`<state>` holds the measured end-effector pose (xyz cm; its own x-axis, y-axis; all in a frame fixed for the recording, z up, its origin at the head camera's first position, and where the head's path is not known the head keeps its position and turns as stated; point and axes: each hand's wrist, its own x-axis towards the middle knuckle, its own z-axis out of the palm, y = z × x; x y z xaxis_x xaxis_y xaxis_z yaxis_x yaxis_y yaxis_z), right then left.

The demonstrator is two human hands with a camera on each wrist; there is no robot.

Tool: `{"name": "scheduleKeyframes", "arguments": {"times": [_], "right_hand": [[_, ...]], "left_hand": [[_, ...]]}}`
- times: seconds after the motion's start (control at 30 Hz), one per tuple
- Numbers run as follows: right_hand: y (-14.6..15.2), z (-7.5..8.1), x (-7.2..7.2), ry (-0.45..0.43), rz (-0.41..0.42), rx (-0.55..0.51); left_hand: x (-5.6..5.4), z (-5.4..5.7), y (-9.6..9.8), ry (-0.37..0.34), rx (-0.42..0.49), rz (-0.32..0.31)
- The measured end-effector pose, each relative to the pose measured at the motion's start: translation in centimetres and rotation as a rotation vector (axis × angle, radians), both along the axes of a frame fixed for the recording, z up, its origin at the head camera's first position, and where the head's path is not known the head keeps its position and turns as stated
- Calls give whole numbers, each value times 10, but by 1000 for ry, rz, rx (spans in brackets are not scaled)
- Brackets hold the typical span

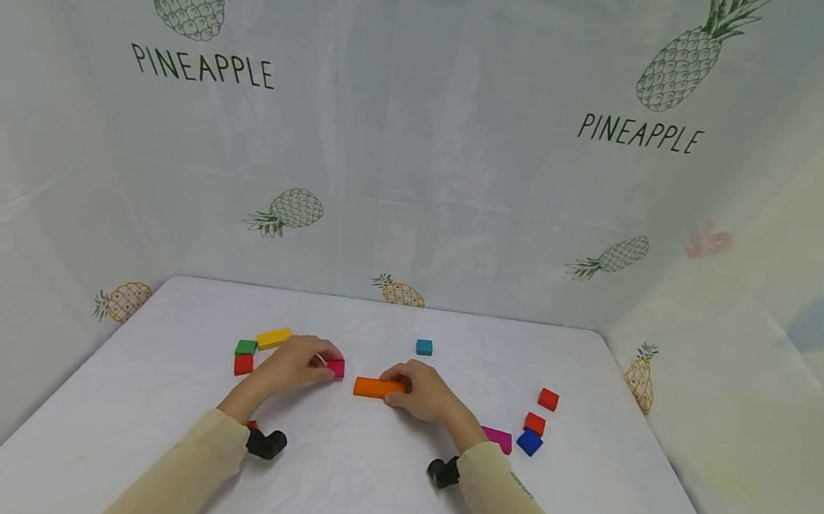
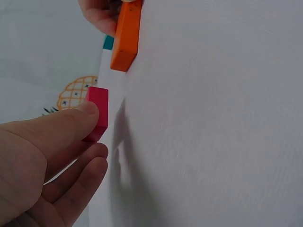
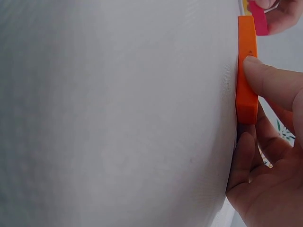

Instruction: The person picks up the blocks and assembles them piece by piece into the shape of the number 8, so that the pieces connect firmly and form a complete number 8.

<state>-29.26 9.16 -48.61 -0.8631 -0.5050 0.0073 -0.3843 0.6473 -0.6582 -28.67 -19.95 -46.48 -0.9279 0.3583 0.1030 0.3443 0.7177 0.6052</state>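
White worktop (image 1: 349, 493) — the left hand (image 1: 298, 362) pinches a pink block (image 1: 336, 368), the right hand (image 1: 429, 394) an orange block (image 1: 371, 387) — each grip at the sides, likely leaving facing ends free.

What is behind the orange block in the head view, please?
Farther back, slightly right, a teal-blue block sits on the white table. The right hand partly covers the orange block, hiding whatever is behind that hand.
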Motion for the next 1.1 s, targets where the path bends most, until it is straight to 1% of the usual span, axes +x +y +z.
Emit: {"name": "scheduleKeyframes", "arguments": {"times": [0.13, 0.2, 0.4, 0.73, 0.97, 1.1], "right_hand": [[0, 0, -1, -8, 1, -8], [0, 0, -1, -12, 1, -10], [1, 0, -1, -17, -6, -8], [0, 2, -1, -19, 7, -16], [0, 1, -1, -17, 8, -17], [1, 1, -2, -14, 13, -21]], "left_hand": [[-6, -8, 6, -7, 1, 12], [-7, -10, 8, -14, 3, 16], [-7, -8, 16, -25, 12, 17], [-16, -16, 19, -44, -4, 15], [-16, -15, 20, -33, 4, -12], [-16, -16, 20, -38, 1, -9]]}}
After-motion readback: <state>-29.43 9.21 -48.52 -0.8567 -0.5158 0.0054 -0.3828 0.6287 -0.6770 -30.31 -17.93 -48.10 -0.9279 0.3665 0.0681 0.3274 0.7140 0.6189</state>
